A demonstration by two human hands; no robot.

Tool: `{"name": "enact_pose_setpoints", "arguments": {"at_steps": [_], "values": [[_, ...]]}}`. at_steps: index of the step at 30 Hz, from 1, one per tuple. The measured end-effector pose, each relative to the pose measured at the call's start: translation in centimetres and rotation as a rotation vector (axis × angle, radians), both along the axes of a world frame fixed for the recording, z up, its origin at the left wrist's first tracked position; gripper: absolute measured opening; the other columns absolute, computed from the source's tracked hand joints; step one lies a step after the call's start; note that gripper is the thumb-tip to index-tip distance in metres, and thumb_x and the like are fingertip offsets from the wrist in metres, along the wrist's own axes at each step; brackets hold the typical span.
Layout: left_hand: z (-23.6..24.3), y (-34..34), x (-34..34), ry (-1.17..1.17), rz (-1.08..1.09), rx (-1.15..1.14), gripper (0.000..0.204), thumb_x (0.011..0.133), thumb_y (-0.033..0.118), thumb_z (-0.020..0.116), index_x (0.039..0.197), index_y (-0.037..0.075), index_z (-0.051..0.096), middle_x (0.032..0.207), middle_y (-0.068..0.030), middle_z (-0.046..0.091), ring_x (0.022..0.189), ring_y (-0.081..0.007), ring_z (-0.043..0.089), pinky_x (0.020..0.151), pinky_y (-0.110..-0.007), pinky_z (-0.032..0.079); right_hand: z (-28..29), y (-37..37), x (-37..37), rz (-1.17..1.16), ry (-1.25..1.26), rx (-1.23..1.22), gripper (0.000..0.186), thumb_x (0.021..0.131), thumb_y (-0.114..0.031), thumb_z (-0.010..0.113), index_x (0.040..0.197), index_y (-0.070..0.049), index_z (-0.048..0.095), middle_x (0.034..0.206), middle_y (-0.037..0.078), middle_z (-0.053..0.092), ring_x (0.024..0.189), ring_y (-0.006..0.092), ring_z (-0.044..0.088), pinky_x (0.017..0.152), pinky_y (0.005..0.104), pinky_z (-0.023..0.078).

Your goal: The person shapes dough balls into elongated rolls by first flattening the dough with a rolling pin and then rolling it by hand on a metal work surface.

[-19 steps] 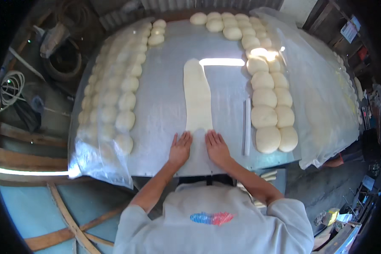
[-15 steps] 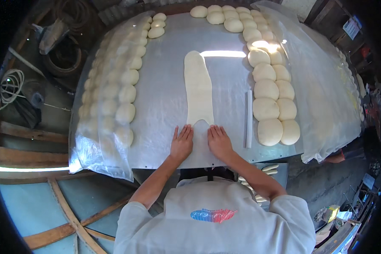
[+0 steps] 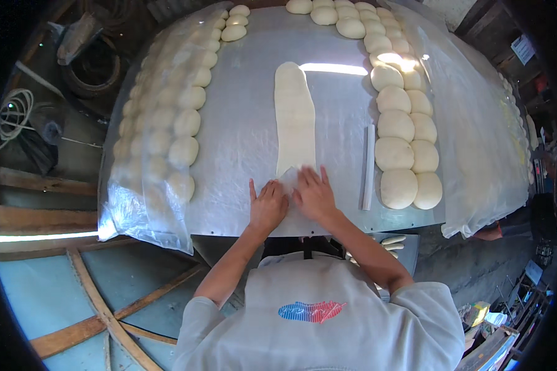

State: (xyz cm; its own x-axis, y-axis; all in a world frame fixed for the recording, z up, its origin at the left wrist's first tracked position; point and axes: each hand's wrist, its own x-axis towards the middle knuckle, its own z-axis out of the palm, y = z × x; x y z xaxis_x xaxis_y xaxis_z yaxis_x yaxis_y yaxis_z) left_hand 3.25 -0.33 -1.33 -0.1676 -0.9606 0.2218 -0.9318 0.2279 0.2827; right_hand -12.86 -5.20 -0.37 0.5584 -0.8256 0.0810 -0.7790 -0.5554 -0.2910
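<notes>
A long, flat strip of pale dough [image 3: 296,117] lies lengthwise on the metal tabletop [image 3: 238,130], its rounded end far from me. My left hand [image 3: 268,205] rests palm down at the strip's near left corner, little finger spread and the other fingertips against the dough edge. At the near right corner is my right hand [image 3: 314,196], fingers stretched forward over the dough, their tips smeared by motion. Between the hands the near edge is notched. What lies under my fingers is hidden.
Rows of round dough balls [image 3: 395,154] line the right side beside a pale narrow bar [image 3: 368,167]. More balls lie at left under a clear plastic sheet [image 3: 145,216]; another plastic sheet [image 3: 476,148] covers the far right. A tray with dough pieces [image 3: 393,244] stands below the table edge.
Both hands have come closer together at the strip's near end. My right fingers have shifted forward onto the dough. The whole view has moved slightly.
</notes>
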Motion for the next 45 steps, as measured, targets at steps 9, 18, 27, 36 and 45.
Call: {"name": "enact_pose_setpoints", "arguments": {"at_steps": [9,18,27,36,45], "values": [[-1.4,-1.4,1.2,0.149,0.076,-0.031,0.030,0.083,0.018,0.061,0.110,0.006,0.060,0.104,-0.0088,0.061,0.105,-0.0243,0.057,0.110,-0.059,0.019,0.9,-0.6,1.1,-0.026,-0.019,0.076,0.057,0.082,-0.030,0.060,0.122,0.009,0.053,0.133,0.025,0.049,0.130,0.0324,0.043,0.113,0.0515,0.022],[-2.5,-3.6,3.1,0.643,0.278,-0.082,0.020,0.083,0.001,0.062,0.103,0.003,0.064,0.093,-0.0129,0.063,0.085,-0.0295,0.060,0.083,-0.038,0.049,0.1,0.2,2.5,0.143,0.001,0.021,0.058,0.083,-0.032,0.060,0.121,0.011,0.052,0.130,0.026,0.050,0.128,0.0357,0.043,0.112,0.0515,0.023],[-3.5,-9.0,5.0,0.818,0.406,-0.013,0.014,0.090,0.007,0.060,0.102,0.001,0.064,0.092,-0.0135,0.066,0.083,-0.0240,0.063,0.075,-0.033,0.050,1.7,-1.7,1.2,0.184,-0.065,0.154,0.055,0.084,-0.035,0.061,0.118,0.006,0.055,0.132,0.023,0.049,0.129,0.0315,0.044,0.111,0.0589,0.019],[-2.8,-25.2,6.1,0.766,0.317,-0.097,0.020,0.091,0.010,0.057,0.108,-0.002,0.060,0.098,-0.0151,0.065,0.088,-0.0264,0.063,0.077,-0.035,0.051,2.1,-3.1,-1.2,0.240,-0.099,0.223,0.040,0.087,-0.032,0.060,0.108,0.002,0.062,0.125,0.020,0.055,0.125,0.0292,0.048,0.108,0.0638,0.022],[-4.2,-42.5,4.7,0.179,0.146,-0.218,0.030,0.089,0.020,0.059,0.116,0.005,0.060,0.117,-0.0128,0.059,0.109,-0.0285,0.056,0.097,-0.046,0.039,-2.6,-24.4,2.2,0.185,-0.280,-0.128,0.029,0.078,-0.016,0.069,0.106,-0.012,0.061,0.119,0.010,0.061,0.119,0.0264,0.053,0.107,0.0580,0.028]]}}
